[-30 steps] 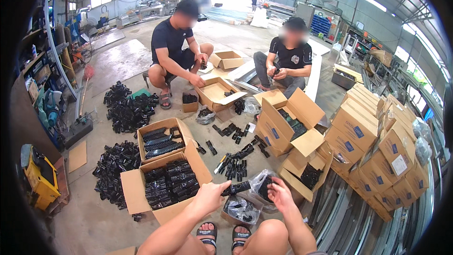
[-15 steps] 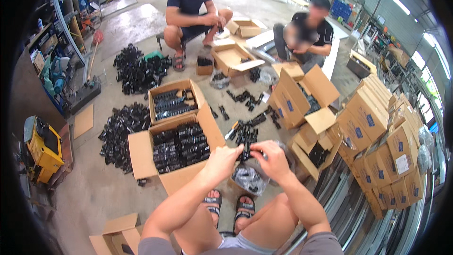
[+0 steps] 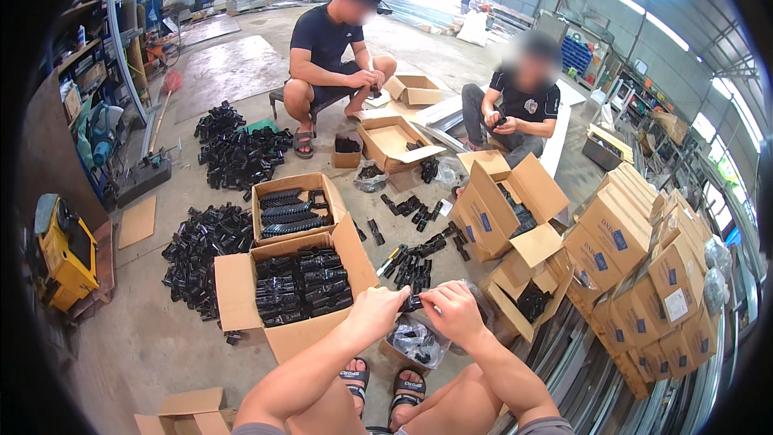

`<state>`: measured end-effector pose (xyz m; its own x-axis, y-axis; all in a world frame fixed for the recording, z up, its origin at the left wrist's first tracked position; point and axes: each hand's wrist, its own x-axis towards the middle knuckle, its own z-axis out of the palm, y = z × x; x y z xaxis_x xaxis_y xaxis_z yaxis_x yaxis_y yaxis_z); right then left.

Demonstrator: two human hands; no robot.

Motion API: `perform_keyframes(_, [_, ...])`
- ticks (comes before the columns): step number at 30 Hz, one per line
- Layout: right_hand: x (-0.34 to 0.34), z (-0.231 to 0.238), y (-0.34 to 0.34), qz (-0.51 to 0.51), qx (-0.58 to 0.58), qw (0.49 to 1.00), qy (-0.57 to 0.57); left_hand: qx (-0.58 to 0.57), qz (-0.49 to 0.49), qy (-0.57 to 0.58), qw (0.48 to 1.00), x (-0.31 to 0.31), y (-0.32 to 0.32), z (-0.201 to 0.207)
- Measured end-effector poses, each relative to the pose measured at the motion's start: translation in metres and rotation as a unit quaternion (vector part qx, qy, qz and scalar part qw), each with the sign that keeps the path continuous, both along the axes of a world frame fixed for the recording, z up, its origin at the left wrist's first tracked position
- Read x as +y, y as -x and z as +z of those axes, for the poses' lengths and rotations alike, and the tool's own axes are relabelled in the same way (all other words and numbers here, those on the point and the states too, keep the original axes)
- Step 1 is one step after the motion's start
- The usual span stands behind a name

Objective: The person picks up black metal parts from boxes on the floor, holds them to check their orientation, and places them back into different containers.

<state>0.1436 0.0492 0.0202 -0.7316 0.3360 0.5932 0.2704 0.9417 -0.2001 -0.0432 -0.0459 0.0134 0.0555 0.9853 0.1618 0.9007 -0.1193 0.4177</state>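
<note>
Between my two hands is a small black part (image 3: 411, 303), plastic-looking, its exact kind too small to make out. My left hand (image 3: 375, 314) closes on its left side, and the fingers of my right hand (image 3: 453, 308) pinch it from the right. Just below them stands a small carton holding a clear plastic bag (image 3: 419, 341) with dark pieces inside. Beyond my hands, loose black parts (image 3: 415, 264) lie on the concrete floor beside a pen-like stick (image 3: 390, 261). Left of my hands, an open carton (image 3: 282, 337) is packed with rows of black parts (image 3: 302, 286).
Behind it sits another filled carton (image 3: 337, 201). Heaps of black parts (image 3: 208, 254) lie further left. Open cartons (image 3: 497, 208) and stacked closed boxes (image 3: 620, 229) stand at the right, near long metal profiles (image 3: 568, 362). Two people (image 3: 330, 56) (image 3: 519, 101) sit opposite, handling small dark pieces.
The view has tilted up, so the far hall shows more. My hands still hold the black part, now slightly lower in the picture. The person at the right has raised their head.
</note>
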Motion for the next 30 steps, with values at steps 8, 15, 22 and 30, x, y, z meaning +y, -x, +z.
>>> perform_keyframes(8, [0.001, -0.007, -0.006, 0.016, -0.062, 0.997, 0.045, 0.008, -0.011, 0.012, 1.0, 0.0, -0.002, 0.0])
perform_keyframes(15, [-0.002, 0.0, -0.008, -0.034, -0.024, 0.997, 0.071, -0.018, -0.002, -0.01, 1.0, -0.003, -0.003, 0.01])
perform_keyframes(22, [0.009, -0.01, -0.012, -0.119, 0.139, 0.89, 0.417, -0.125, -0.011, -0.014, 0.992, 0.0, -0.002, 0.014])
perform_keyframes(30, [0.023, -0.025, -0.018, 0.042, 0.282, 0.636, 0.717, -0.285, -0.021, 0.074, 0.955, 0.008, -0.003, 0.02])
